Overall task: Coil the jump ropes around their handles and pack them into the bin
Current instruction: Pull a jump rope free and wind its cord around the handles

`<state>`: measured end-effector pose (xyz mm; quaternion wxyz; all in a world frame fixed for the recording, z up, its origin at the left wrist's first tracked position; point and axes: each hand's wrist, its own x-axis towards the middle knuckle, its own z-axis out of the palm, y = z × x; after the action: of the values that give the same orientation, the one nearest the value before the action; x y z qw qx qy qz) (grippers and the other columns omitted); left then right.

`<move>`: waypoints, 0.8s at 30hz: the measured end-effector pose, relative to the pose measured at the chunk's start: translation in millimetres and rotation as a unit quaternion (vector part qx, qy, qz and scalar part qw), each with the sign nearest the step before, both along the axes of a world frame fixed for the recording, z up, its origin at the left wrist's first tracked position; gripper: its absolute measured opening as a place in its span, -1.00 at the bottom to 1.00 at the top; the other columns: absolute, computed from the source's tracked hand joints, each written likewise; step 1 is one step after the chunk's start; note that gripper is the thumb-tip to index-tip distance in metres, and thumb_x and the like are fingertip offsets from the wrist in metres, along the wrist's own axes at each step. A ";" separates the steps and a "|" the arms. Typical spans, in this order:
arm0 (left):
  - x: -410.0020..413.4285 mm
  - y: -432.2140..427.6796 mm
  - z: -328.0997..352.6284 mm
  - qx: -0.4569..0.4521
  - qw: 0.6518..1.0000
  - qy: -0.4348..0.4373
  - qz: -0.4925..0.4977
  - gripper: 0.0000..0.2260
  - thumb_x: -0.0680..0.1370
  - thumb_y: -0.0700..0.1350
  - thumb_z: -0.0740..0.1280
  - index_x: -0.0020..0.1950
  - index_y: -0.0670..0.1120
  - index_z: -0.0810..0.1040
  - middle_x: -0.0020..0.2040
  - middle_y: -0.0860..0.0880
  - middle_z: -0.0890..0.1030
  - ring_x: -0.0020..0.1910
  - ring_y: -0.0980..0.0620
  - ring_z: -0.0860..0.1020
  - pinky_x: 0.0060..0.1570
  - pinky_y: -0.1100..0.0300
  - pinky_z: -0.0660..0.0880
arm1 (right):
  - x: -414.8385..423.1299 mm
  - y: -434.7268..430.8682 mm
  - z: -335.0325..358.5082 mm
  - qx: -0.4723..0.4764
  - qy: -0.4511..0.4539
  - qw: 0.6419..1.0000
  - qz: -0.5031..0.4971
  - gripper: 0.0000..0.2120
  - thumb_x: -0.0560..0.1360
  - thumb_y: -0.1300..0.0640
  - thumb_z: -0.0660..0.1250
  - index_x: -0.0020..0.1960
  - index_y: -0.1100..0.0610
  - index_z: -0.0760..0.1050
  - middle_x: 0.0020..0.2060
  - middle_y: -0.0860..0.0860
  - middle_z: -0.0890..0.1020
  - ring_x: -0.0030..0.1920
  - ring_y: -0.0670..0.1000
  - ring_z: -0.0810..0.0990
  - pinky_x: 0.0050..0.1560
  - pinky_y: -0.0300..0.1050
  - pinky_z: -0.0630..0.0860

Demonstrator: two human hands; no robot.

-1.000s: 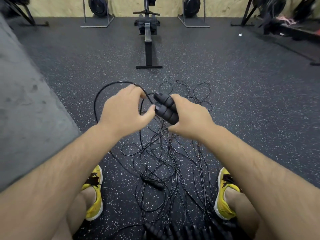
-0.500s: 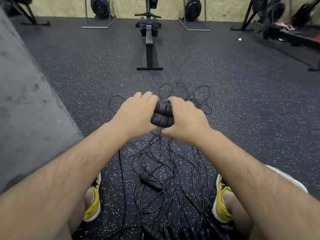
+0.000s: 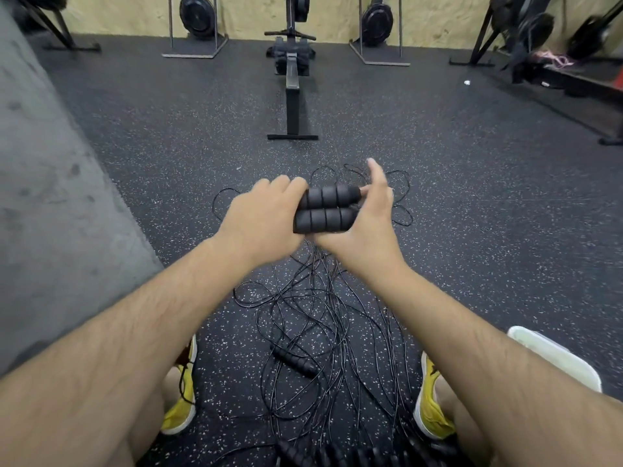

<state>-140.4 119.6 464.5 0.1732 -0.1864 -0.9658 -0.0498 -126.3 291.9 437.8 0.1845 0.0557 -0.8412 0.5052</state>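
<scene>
Two black foam jump-rope handles (image 3: 325, 208) lie side by side, held level in front of me. My left hand (image 3: 263, 220) grips their left end. My right hand (image 3: 365, 227) supports their right end from below, its fingers spread and the forefinger raised. Thin black rope hangs from the handles into a tangle of ropes (image 3: 323, 318) on the floor between my feet. One loose black handle (image 3: 293, 360) lies in that tangle. More black handles (image 3: 337, 455) show at the bottom edge. A white bin (image 3: 556, 358) pokes out behind my right forearm, mostly hidden.
I stand on speckled black rubber flooring in yellow shoes (image 3: 182, 399). A grey concrete block (image 3: 50, 210) fills the left side. A rowing machine (image 3: 292, 82) stands straight ahead, with more gym equipment (image 3: 539, 35) along the back wall and at right.
The handle pair has turned from tilted to level, with more of its length showing. My left hand slid to the left end, and my right hand's fingers spread out. The white bin came into view.
</scene>
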 end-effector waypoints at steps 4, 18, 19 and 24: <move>1.8 -8.6 16.5 0.082 0.996 0.011 0.023 -0.66 0.45 0.05 0.39 0.11 -0.02 0.37 0.07 -0.03 0.52 0.06 -0.18 0.52 -0.18 0.01 0.41 | -11.5 -16.7 -8.8 -0.191 -0.134 0.972 -0.013 -0.09 0.31 0.12 0.61 0.49 0.01 0.15 0.19 0.03 0.50 0.01 -0.05 0.60 -0.10 -0.23 0.55; 9.0 -26.2 35.0 0.238 0.970 -0.032 -0.030 -0.75 0.41 -0.06 0.37 0.04 -0.02 0.43 -0.13 0.04 0.51 -0.13 -0.12 0.47 -0.22 0.06 0.38 | 4.1 -90.0 -7.6 -0.072 -0.271 0.899 0.337 -0.79 0.65 0.16 0.23 -0.17 0.14 0.45 -0.46 -0.02 0.38 -0.46 -0.01 0.42 -0.32 -0.15 0.43; 8.2 -28.6 35.7 0.228 0.973 -0.031 -0.026 -0.75 0.41 -0.05 0.36 0.04 -0.02 0.43 -0.13 0.05 0.50 -0.13 -0.12 0.47 -0.21 0.06 0.39 | 1.1 -81.8 -7.1 -0.061 -0.289 0.889 0.349 -0.78 0.66 0.07 0.24 -0.13 0.13 0.46 -0.47 -0.07 0.30 -0.47 -0.04 0.32 -0.36 -0.15 0.36; -1.5 -51.5 37.8 0.108 0.994 -0.012 -0.031 -0.68 0.40 0.08 0.37 0.10 0.06 0.43 -0.02 0.05 0.55 0.03 -0.15 0.54 -0.06 -0.06 0.53 | -17.1 -21.0 20.6 0.100 -0.252 0.919 0.285 -0.74 0.59 -0.12 0.32 -0.07 0.05 0.61 -0.44 -0.12 0.39 -0.44 -0.06 0.29 -0.40 -0.20 0.25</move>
<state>-141.9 68.1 502.2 0.1793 -0.1957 -0.9505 -0.1617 -143.4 270.9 458.4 -0.1924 0.1822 -0.8543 0.4472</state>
